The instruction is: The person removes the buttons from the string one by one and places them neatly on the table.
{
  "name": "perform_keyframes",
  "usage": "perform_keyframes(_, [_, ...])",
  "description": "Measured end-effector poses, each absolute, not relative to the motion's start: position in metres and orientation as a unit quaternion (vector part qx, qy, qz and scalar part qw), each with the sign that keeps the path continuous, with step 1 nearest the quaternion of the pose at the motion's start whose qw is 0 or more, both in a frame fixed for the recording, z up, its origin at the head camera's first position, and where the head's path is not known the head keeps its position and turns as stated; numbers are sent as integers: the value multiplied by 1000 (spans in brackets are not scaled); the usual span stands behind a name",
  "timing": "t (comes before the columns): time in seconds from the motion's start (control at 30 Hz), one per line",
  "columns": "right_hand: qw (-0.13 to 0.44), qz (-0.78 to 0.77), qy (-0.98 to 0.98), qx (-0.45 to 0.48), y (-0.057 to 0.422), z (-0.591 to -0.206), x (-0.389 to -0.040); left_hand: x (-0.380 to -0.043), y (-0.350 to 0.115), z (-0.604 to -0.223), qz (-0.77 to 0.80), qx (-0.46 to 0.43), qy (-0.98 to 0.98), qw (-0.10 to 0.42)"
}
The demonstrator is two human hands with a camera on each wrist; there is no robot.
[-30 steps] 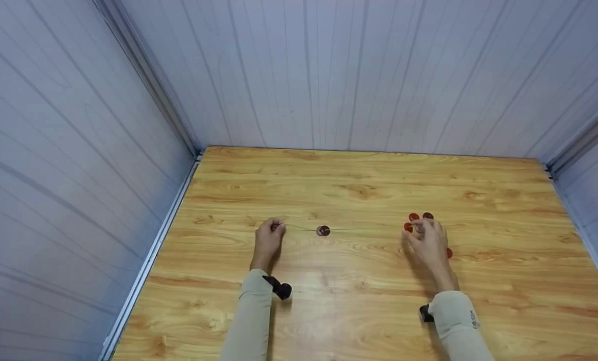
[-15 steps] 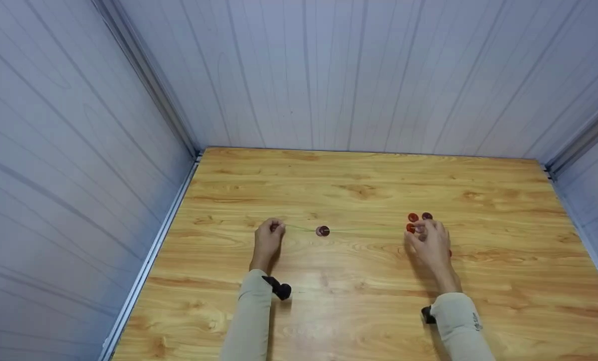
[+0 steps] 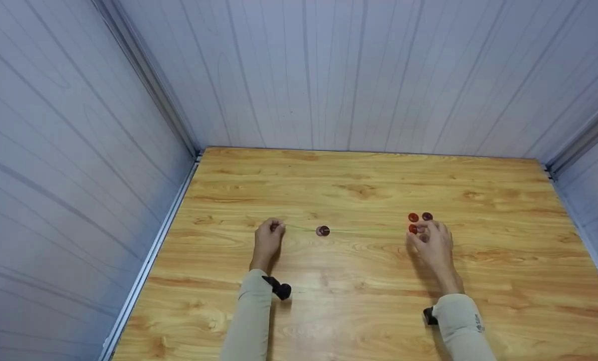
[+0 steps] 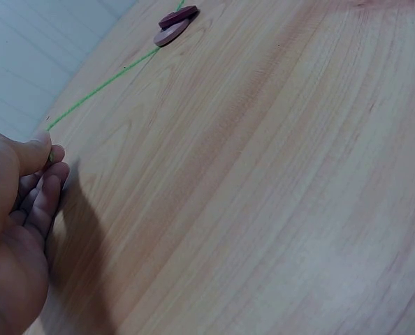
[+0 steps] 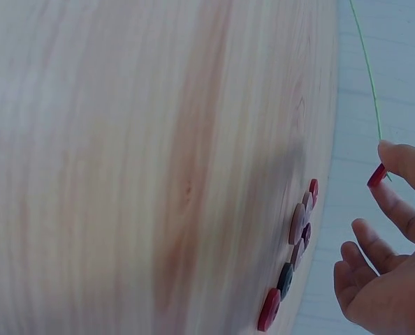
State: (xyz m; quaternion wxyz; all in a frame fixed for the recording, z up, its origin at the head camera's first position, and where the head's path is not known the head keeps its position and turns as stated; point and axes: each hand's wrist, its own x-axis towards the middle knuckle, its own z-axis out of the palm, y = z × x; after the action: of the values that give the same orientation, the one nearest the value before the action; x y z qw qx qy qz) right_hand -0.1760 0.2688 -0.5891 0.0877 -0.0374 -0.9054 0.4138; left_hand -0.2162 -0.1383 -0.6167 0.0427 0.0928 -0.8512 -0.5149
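A thin green string point(image 4: 103, 87) runs across between the hands, above the wooden table. My left hand point(image 3: 267, 240) pinches one end between thumb and fingers. Midway hang or rest two strung buttons, a pinkish one point(image 4: 172, 33) and a dark red one point(image 4: 178, 16), overlapping. My right hand point(image 3: 433, 245) pinches a red button point(image 5: 376, 176) between thumb and index finger, with the string's other end at it; a short tip shows beyond the button. The other right fingers are loosely bent. Whether the string passes through this button is hard to see.
Several buttons lie on the table by the right hand, among them a red one point(image 3: 413, 217), a dark one point(image 3: 427, 216) and a dark green-grey one point(image 5: 285, 281). White panel walls point(image 3: 329, 75) stand behind and on both sides of the wooden table point(image 3: 359, 301).
My right hand has drifted slightly to the right and toward me, the red button moving along with it. My left hand and the two strung buttons stay nearly in place.
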Motion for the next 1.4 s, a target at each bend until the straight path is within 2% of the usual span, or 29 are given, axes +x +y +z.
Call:
perform_keyframes(0.37, [66, 419, -904, -50, 274, -588, -173, -215, -138, -615, -519, 92, -849, 44])
perform_keyframes(0.87, [68, 397, -914, -51, 282, -586, -168, -214, -138, -614, -526, 92, -845, 29])
perform_keyframes(1.4, [6, 347, -935, -70, 294, -588, -160, -214, -137, -614, -527, 94, -844, 33])
